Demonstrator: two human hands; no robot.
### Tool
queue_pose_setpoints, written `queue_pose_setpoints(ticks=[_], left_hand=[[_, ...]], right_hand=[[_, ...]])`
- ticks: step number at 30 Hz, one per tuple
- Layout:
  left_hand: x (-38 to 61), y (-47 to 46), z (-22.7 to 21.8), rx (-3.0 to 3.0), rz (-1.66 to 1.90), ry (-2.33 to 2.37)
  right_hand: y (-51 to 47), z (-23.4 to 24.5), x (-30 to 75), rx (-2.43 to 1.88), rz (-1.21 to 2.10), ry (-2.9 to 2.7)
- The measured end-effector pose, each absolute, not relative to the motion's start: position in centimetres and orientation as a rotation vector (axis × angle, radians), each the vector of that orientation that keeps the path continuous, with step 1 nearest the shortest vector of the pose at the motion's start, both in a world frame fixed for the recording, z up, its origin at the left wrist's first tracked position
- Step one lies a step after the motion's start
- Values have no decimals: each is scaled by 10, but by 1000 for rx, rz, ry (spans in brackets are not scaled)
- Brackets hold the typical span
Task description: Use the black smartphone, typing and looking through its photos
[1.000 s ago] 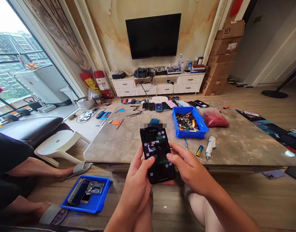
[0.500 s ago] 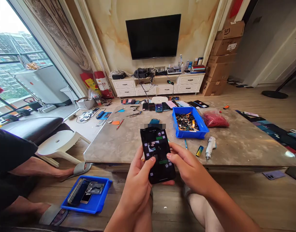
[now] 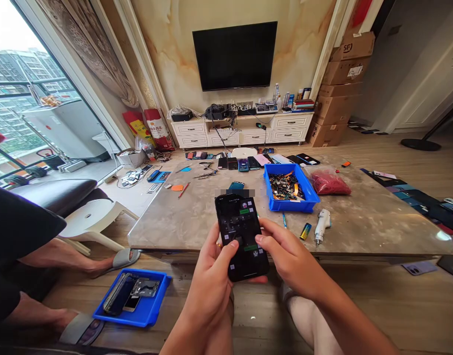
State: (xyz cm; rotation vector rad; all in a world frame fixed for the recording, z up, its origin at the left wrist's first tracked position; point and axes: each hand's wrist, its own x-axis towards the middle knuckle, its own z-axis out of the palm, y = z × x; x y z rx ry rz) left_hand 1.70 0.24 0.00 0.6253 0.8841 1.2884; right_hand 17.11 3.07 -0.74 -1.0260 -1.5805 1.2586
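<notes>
1. So the left hand (image 3: 207,278) is cradling a black smartphone (image 3: 241,236) from underneath, properly closed around it, with the thumb resting on the lit screen and the fingertips (image 3: 258,279) poking out past the lower edge.
2. The right hand (image 3: 289,259) is pinching the phone's right edge, mostly between thumb and fingers, and it's gripping fairly lightly from what I can see.
3. The phone is being held up in the air over the person's knees, just in front of the near edge of a marble-topped table (image 3: 197,222). Its screen is showing small icons and green labels.
4. Past the phone, a blue parts tray (image 3: 311,195) is sitting near the table's middle, loaded with small phone bits, and a red bag (image 3: 330,182) is lying just beside it toward the right.
5. A white handheld rotary tool (image 3: 321,226) is lying near the front edge, right next to a small yellow-and-blue cylinder (image 3: 305,230).
6. A row of phones (image 3: 237,163) is lining the far edge.
7. Down on the floor at the left, another blue tray (image 3: 132,305) is holding phone parts, and a seated person in a black top (image 3: 15,231) is resting one grey-sandaled foot (image 3: 82,328) right beside it.
</notes>
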Motion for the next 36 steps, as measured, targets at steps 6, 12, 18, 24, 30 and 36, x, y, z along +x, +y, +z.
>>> queue_pose_setpoints(ticks=[6, 12, 18, 24, 30, 36], left_hand=[[16, 0, 2, 623, 1279, 900], [11, 1, 5, 643, 1243, 760], [11, 3, 4, 658, 1229, 794], [10, 5, 3, 637, 1237, 872], [12, 5, 5, 607, 1248, 901], [10, 6, 3, 599, 1213, 859]], right_hand=[[32, -5, 171, -1008, 1269, -1590], [31, -3, 171, -1007, 1262, -1620], [31, -6, 171, -1023, 1213, -1620], [32, -8, 170, -1017, 1238, -1632], [32, -7, 169, -1007, 1231, -1656], [32, -11, 170, -1008, 1211, -1645]])
